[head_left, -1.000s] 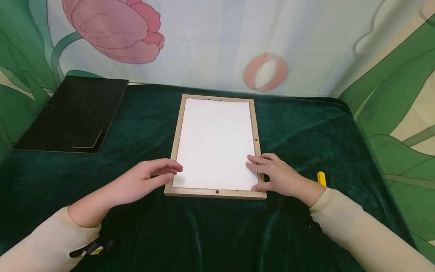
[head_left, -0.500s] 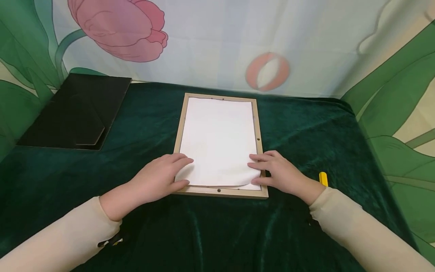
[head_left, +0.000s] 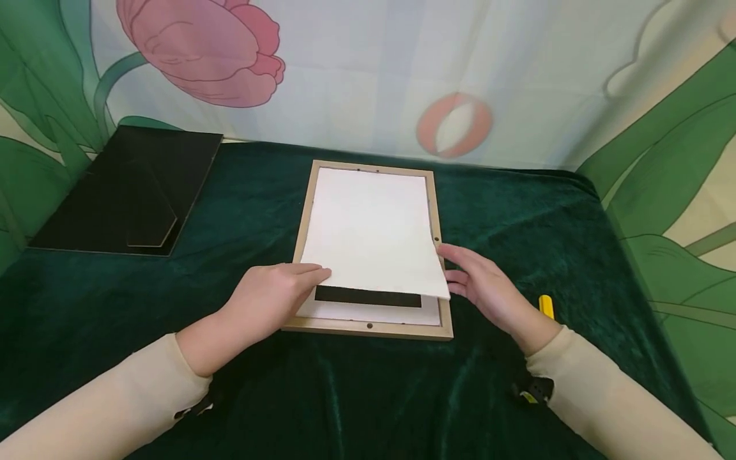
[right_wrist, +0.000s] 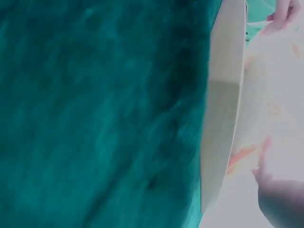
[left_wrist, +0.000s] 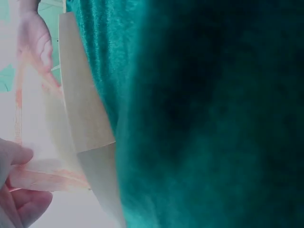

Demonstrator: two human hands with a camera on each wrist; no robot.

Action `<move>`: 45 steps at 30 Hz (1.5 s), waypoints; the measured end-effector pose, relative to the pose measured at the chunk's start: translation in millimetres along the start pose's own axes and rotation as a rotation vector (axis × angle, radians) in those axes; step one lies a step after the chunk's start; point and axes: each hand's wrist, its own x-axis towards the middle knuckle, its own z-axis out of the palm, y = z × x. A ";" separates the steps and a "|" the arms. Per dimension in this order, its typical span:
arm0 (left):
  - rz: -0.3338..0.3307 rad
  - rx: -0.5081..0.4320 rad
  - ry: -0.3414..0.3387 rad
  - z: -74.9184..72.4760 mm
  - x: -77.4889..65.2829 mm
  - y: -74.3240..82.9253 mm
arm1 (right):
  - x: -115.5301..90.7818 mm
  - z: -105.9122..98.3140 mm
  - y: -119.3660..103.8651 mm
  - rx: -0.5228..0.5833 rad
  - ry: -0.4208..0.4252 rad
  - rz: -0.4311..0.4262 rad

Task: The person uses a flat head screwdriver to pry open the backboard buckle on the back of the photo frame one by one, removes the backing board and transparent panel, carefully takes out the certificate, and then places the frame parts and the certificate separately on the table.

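A white sheet of paper [head_left: 370, 233] lies over a light wooden picture frame [head_left: 368, 327], its near end lifted. My left hand [head_left: 270, 294] pinches the paper's near left corner; the left wrist view shows thumb and finger on either side of it. My right hand [head_left: 483, 287] is at the frame's right side, fingers loosely extended right by the paper's edge. Beneath the raised end, a white mat [head_left: 428, 313] with a dark opening [head_left: 368, 296] shows inside the frame. The rest of the mat is hidden.
A black backing board [head_left: 123, 191] with a fold-out stand lies at the back left of the dark green velvet cloth [head_left: 368, 396]. Partly behind the right wrist is a yellow object [head_left: 546, 306]. A printed curtain [head_left: 356, 76] hangs behind.
My left hand has moved right onto the paper's corner and raised its near end, uncovering the mat and dark opening. My right hand has shifted from the paper's surface to its right edge.
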 end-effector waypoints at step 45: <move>-0.587 -1.122 -0.149 10.8 30.4 5.7 | -6.5 -37.9 2.7 0.025 0.112 0.059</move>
